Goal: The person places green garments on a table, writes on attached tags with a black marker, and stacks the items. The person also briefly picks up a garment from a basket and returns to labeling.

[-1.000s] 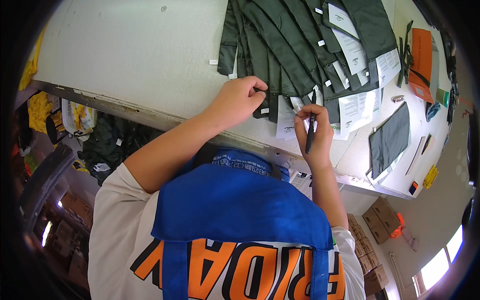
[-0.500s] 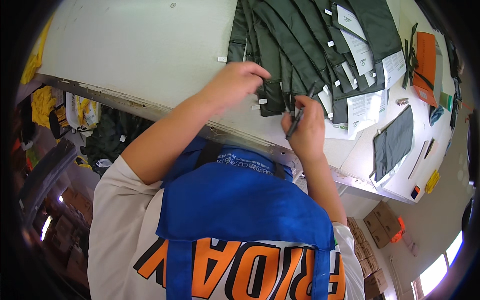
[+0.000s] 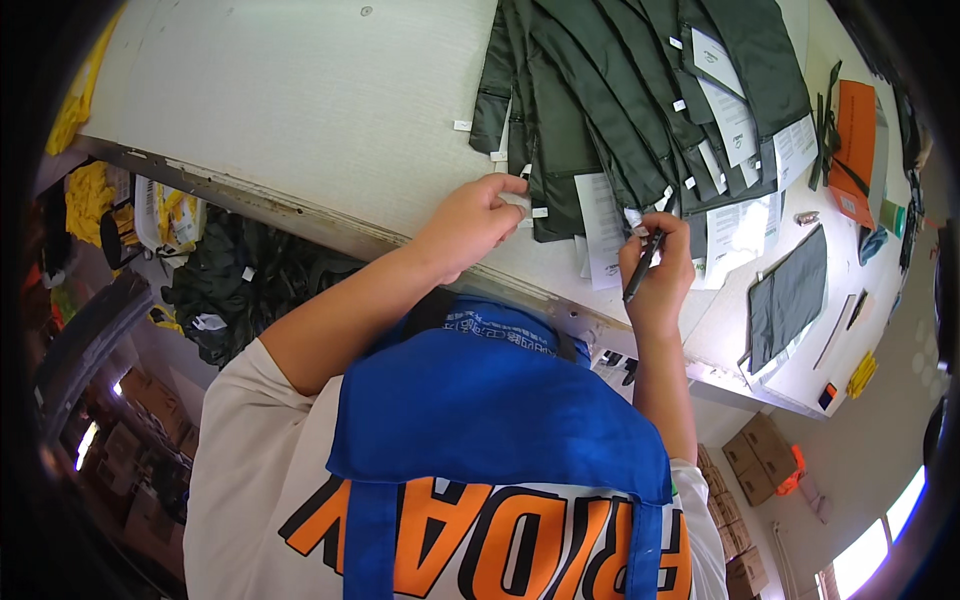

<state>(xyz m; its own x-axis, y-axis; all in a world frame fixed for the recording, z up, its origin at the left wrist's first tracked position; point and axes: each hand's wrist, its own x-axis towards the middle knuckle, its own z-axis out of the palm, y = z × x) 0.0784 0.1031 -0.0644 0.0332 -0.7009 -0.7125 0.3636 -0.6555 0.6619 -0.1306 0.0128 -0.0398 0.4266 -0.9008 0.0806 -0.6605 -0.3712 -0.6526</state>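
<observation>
Dark green fabric pouches (image 3: 570,130) lie overlapped in a fanned row on the white table, with small white tags at their edges and printed white sheets (image 3: 601,235) among them. My left hand (image 3: 470,228) is at the near left edge of the row, fingers curled. Its index fingertip touches a pouch edge beside a white tag; what its fingers pinch, if anything, is hidden. My right hand (image 3: 662,270) grips a black pen (image 3: 645,265) slanting across its fingers. Those fingertips are at the lower end of a middle pouch, by a white tag (image 3: 634,217).
A separate dark pouch (image 3: 788,300) lies on the table's right side, near a small metal object (image 3: 807,218). Beyond are an orange folder (image 3: 852,150) and yellow bundle (image 3: 863,372). Below the left edge, dark fabric (image 3: 235,285) is heaped beside a white basket (image 3: 150,215).
Both hands have moved nearer to me, and the right also further right with the pen. The front pouches have spread apart, uncovering a printed sheet between them.
</observation>
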